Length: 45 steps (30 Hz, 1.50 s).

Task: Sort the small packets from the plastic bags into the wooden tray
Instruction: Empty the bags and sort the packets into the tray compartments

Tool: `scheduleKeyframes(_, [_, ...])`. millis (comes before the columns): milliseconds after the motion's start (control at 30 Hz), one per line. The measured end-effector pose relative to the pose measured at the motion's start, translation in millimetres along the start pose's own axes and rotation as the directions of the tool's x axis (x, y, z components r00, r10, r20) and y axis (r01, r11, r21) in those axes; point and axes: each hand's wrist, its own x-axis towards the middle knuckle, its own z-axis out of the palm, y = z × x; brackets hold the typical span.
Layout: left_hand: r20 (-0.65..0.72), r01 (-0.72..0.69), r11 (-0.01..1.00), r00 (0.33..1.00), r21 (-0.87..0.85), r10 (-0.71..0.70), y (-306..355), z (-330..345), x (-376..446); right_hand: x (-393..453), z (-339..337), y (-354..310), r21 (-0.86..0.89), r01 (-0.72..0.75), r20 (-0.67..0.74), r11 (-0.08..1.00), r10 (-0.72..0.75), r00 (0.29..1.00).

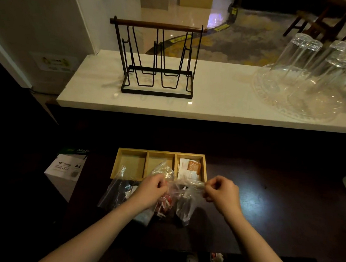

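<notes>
Both hands are pinched on the same clear plastic bag (183, 201) w/ red and white packets (164, 205) inside, held just in front of the wooden tray (160, 152) on the dark bench (265, 209). Left hand (150, 190) grips one side of the bag's top, right hand (223, 192) the other. Tray has 3 compartments: left and middle bare, right one holds a few packets incl. an orange one (193, 166). A 2nd bag (115, 190) lies to the left, near the tray's front corner.
</notes>
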Motion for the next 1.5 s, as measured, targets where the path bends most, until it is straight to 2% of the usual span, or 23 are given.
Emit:
scheduleKeyframes(100, [-0.042, -0.063, 0.980, 0.997, 0.188, 0.072, 6, 0, -2, -4, -9, -1, -0.201, 0.119, -0.043, 0.972, -0.130, 0.991])
scheduleKeyframes(167, [-0.124, -0.096, 0.969, 0.984, 0.230, 0.127, 15, 5, -4, -8, -11, -7, -0.315, 0.183, -0.085, 0.931, -0.219, 0.972])
scheduleKeyframes(267, [-0.172, -0.091, 0.989, 0.979, 0.113, 0.110, 24, 9, -4, -16, -12, -13, -0.490, 0.228, -0.131, 0.842, -0.330, 0.935])
scheduleKeyframes(333, [-0.152, -0.070, 0.997, 0.986, 0.033, 0.074, 29, 11, -5, -25, -11, -16, -0.570, 0.316, -0.145, 0.758, -0.472, 0.870])
scheduleKeyframes(367, [-0.141, -0.064, 0.998, 0.988, 0.022, 0.066, 32, 12, -6, -31, -9, -18, -0.557, 0.402, -0.107, 0.726, -0.543, 0.833])
scheduleKeyframes(433, [-0.143, -0.058, 0.998, 0.988, -0.002, 0.057, 35, 14, -7, -44, 0, -24, -0.454, 0.569, 0.089, 0.686, -0.601, 0.795])
scheduleKeyframes(500, [-0.165, -0.051, 0.997, 0.986, -0.062, 0.040, 36, 16, -7, -53, 11, -25, -0.395, 0.620, 0.273, 0.678, -0.558, 0.784])
scheduleKeyframes(533, [-0.160, -0.051, 0.993, 0.986, -0.107, 0.034, 37, 16, -8, -53, 17, -21, -0.392, 0.620, 0.293, 0.680, -0.546, 0.785])
scheduleKeyframes(633, [-0.085, -0.062, 0.984, 0.995, -0.166, 0.049, 37, 13, -11, -40, 26, -18, -0.415, 0.564, 0.242, 0.714, -0.511, 0.825])
scheduleKeyframes(733, [-0.011, -0.100, 0.956, 0.995, -0.277, 0.101, 35, 9, -16, -28, 26, -22, -0.467, 0.562, 0.211, 0.683, -0.531, 0.821])
scheduleKeyframes(800, [-0.006, -0.097, 0.907, 0.995, -0.410, 0.103, 31, 4, -15, -23, 20, -29, -0.471, 0.567, 0.173, 0.676, -0.559, 0.810])
scheduleKeyframes(867, [-0.057, -0.065, 0.854, 0.998, -0.516, 0.041, 23, -5, -11, -19, 10, -41, -0.442, 0.599, 0.138, 0.668, -0.609, 0.781])
scheduleKeyframes(967, [-0.115, 0.001, 0.767, 0.989, -0.642, -0.097, 6, -18, -3, -16, -6, -75, -0.287, 0.675, 0.138, 0.679, -0.668, 0.731])
scheduleKeyframes(1067, [-0.057, 0.091, 0.680, 0.980, -0.728, -0.193, -6, -26, 1, -16, -16, -115, -0.049, 0.731, 0.116, 0.680, -0.724, 0.681])
scheduleKeyframes(1167, [0.147, 0.192, 0.522, 0.981, -0.831, -0.127, -9, -31, -1, -13, -18, -148, 0.144, 0.710, 0.050, 0.689, -0.722, 0.690])
scheduleKeyframes(1233, [0.227, 0.229, 0.386, 0.973, -0.894, -0.053, -9, -37, -3, -5, -14, -160, 0.139, 0.708, 0.031, 0.693, -0.717, 0.696])
scheduleKeyframes(1300, [0.153, 0.186, 0.308, 0.980, -0.933, -0.127, -9, -44, -1, 5, -6, -164, 0.089, 0.703, 0.040, 0.706, -0.708, 0.705])
scheduleKeyframes(1333, [0.075, 0.136, 0.316, 0.977, -0.939, -0.198, -10, -47, 2, 11, -2, -163, 0.070, 0.694, 0.045, 0.717, -0.697, 0.715])
scheduleKeyframes(1433, [-0.164, 0.009, 0.443, 0.923, -0.896, -0.349, -23, -63, 9, 29, 12, -152, -0.013, 0.662, 0.084, 0.749, -0.659, 0.748])
scheduleKeyframes(1500, [-0.271, -0.021, 0.550, 0.885, -0.835, -0.379, -36, -77, 10, 40, 20, -143, -0.128, 0.659, 0.115, 0.741, -0.649, 0.752])
